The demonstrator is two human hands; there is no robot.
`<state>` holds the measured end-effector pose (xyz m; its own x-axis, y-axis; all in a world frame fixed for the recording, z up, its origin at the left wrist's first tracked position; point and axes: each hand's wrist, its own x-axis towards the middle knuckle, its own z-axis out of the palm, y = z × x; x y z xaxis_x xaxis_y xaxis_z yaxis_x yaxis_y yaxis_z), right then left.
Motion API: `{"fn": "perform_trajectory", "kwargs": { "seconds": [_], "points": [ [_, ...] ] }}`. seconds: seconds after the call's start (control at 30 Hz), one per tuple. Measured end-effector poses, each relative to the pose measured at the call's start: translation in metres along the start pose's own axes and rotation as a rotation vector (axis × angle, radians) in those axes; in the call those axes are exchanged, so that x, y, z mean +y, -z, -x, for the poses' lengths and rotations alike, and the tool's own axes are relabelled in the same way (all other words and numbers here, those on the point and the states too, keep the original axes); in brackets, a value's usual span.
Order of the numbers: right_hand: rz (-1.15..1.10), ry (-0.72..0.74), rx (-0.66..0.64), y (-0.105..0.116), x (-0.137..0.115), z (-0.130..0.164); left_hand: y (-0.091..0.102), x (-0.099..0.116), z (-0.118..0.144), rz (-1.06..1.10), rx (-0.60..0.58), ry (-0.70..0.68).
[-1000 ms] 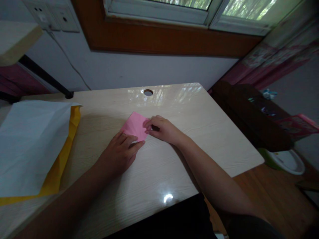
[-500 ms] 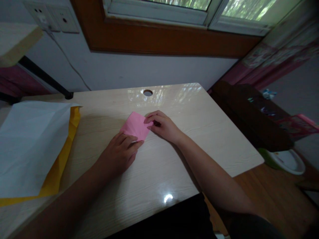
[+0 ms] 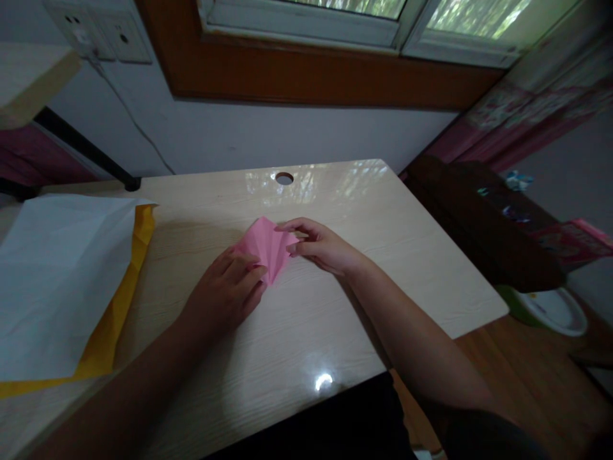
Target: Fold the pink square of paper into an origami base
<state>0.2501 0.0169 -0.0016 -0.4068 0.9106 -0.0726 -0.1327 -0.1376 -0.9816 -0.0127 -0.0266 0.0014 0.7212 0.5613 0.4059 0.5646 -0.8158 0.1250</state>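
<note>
I could steer past the right hand [image 3: 324,248] over the desk [image 3: 412,255] at right; leftward, the white sheet [image 3: 62,275] and black post [image 3: 86,149] obstruct me, ahead the wall [image 3: 287,134].

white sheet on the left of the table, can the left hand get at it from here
Probably yes: the left hand would have to leave the pink paper, but nothing visible stands up between it and the white sheet, which has yellow paper showing along its edge.

1. My single head view looks forward and down across the table [image 3: 306,326].
2. I see the left hand [image 3: 228,281] and right hand [image 3: 320,248] near, mid-view.
3. Farther off, the window [image 3: 306,24] crosses my top edge.
</note>
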Motion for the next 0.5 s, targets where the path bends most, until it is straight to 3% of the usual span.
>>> {"fn": "perform_trajectory", "kwargs": {
  "seconds": [0.17,0.5],
  "points": [
    [-0.198,-0.057,-0.043,-0.01,-0.004,0.0,0.004,0.005,-0.001,0.02,0.105,0.036],
    [-0.35,-0.074,-0.056,-0.016,-0.005,-0.001,0.007,0.005,0.001,0.084,0.219,0.028]
  ]
}}
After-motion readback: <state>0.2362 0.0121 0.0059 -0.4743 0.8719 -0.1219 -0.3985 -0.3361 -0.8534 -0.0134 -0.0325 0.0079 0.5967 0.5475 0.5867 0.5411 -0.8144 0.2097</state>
